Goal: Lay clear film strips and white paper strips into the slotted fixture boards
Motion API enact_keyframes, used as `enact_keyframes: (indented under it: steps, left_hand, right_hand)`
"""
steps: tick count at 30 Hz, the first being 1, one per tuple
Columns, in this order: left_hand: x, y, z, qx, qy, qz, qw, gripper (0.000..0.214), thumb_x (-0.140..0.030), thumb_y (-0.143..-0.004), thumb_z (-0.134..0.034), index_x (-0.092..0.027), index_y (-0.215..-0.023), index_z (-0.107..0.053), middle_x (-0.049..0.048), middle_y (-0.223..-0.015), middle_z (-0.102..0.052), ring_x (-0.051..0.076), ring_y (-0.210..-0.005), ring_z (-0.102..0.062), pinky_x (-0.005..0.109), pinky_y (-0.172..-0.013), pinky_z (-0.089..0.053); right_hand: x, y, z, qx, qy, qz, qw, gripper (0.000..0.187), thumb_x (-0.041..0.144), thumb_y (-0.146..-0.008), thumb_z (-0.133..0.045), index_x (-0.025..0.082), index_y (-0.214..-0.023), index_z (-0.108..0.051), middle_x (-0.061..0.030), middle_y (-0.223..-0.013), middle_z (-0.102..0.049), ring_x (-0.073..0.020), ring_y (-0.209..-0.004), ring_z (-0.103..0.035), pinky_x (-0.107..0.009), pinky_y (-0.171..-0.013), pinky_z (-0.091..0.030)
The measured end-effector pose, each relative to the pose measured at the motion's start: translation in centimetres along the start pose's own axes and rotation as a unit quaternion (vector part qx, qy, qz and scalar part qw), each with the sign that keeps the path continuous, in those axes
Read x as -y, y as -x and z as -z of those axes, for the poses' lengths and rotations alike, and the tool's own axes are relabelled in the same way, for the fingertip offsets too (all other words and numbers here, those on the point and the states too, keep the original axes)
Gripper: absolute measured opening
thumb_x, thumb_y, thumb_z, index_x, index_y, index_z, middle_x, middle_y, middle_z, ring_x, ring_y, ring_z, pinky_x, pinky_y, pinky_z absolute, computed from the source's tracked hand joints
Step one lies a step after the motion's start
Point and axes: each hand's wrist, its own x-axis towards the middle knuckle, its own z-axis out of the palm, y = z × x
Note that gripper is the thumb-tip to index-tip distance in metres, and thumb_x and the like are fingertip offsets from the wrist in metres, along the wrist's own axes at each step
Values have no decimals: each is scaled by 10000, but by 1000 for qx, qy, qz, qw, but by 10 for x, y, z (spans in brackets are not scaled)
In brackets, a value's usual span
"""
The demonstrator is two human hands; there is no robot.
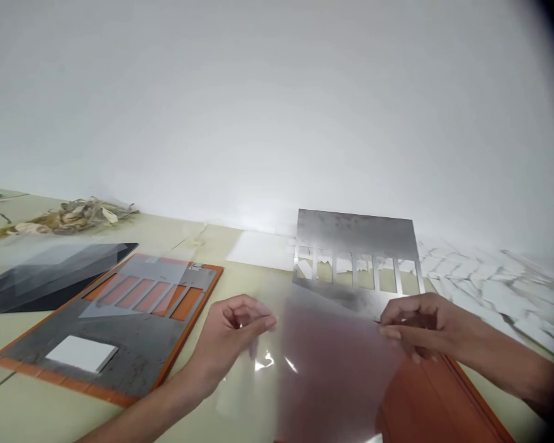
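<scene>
1. The right hand [420, 326] pinches the edge of a clear plastic film [332, 369] narrowly between thumb and fingers, holding it above an orange board [443, 406].
2. The left hand [231, 329] curls narrowly near the film's other edge; whether it grips, I cannot tell.
3. If that side is not gripped, the film could sag or slip.
4. Swinging the film too far could scrape it against the steel stencil [355, 237] just beyond.

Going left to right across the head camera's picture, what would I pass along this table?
A dark panel, orange-edged board, left hand, clear plastic sheet, right hand, crackled white pieces.
</scene>
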Motion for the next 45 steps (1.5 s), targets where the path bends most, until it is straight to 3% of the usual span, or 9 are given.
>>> enact_keyframes:
  steps: [8,16,20,23,27,29,32,36,45]
  left_hand:
    - [23,6,-29,4,21,46,999,392,-597,-775,-836,-227,-700,-731,4,-603,-613,127,-498,-507,266,-499,-387]
    - [36,8,-21,113,-40,95,988,306,-531,-756,-876,-242,-843,-823,51,-701,-708,161,-572,-573,276,-546,-460]
    - [37,8,-17,63,-108,59,990,329,-605,-725,-858,-289,-815,-842,63,-707,-732,221,-639,-636,316,-570,-518]
    - [34,10,-15,-11,-140,-50,989,264,-605,-749,-837,-344,-785,-843,57,-786,-760,276,-762,-690,382,-685,-585]
    - [32,12,-12,-137,-149,-174,964,190,-555,-870,-752,-420,-987,-817,-24,-1336,-695,322,-1186,-645,452,-968,-578]
    - [33,13,-12,-121,-42,-115,985,341,-586,-925,-676,-442,-1231,-722,-55,-1511,-578,316,-1350,-567,464,-1092,-541]
    - [38,16,-16,24,159,50,986,609,-716,-920,-589,-370,-1421,-595,21,-1524,-584,321,-1394,-554,472,-1184,-494]
    - [45,21,-27,118,138,144,973,723,-690,-808,-764,-316,-1408,-613,73,-1433,-657,277,-1241,-641,383,-1113,-522]
    - [55,20,-36,149,-79,33,985,551,-672,-749,-828,-213,-1043,-745,26,-841,-712,134,-634,-535,239,-565,-398]
  right_hand:
    - [-40,25,-12,-76,-104,-35,991,352,549,-819,-802,201,-785,-767,4,-678,-584,-102,-568,-484,-252,-556,-370]
    - [-59,32,6,-168,-159,-55,971,400,562,-761,-857,171,-816,-794,-21,-620,-619,-112,-554,-516,-230,-490,-363]
    - [-61,33,15,-184,-143,-16,972,364,543,-808,-832,186,-878,-841,-84,-712,-736,-166,-635,-671,-258,-570,-545]
    - [-61,44,15,-243,-102,55,963,238,463,-822,-841,243,-909,-857,-97,-882,-797,-228,-787,-763,-297,-675,-644]
    - [-62,74,-2,-395,49,227,889,105,289,-877,-792,353,-936,-849,-33,-1028,-810,-227,-940,-789,-263,-744,-673]
    - [-64,88,-17,-452,110,272,843,211,198,-878,-772,379,-964,-838,-2,-1012,-812,-205,-922,-794,-265,-795,-679]
    - [-68,96,-39,-472,150,278,823,279,133,-867,-757,379,-975,-834,15,-1000,-816,-185,-875,-800,-252,-797,-681]
    - [-74,93,-56,-476,129,235,838,218,163,-886,-747,351,-938,-845,2,-1006,-820,-191,-866,-803,-264,-771,-685]
    - [-81,76,-66,-478,16,291,829,182,182,-860,-778,319,-951,-856,-47,-1037,-816,-220,-956,-790,-319,-860,-671]
